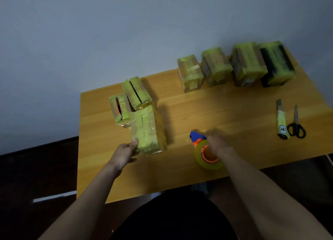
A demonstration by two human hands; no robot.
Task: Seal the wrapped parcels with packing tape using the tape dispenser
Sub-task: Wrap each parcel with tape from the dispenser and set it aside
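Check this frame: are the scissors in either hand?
No. The scissors lie on the table at the far right beside the box cutter, well away from both hands.

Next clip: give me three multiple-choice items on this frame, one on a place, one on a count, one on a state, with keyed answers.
1. Where do the black-handled scissors lie?
A. the wooden table's right side
B. on a parcel
C. the floor

2. How many yellow-green taped parcels stand in the back row?
A. two
B. four
C. six

3. What does the left hand do?
A. holds the scissors
B. hangs idle
C. holds the nearest yellow-green parcel

Key: 1 A, beside the yellow utility knife; 2 B, four along the wall; 3 C, thumb on its near corner, while the right hand reaches the blue-and-orange tape dispenser.
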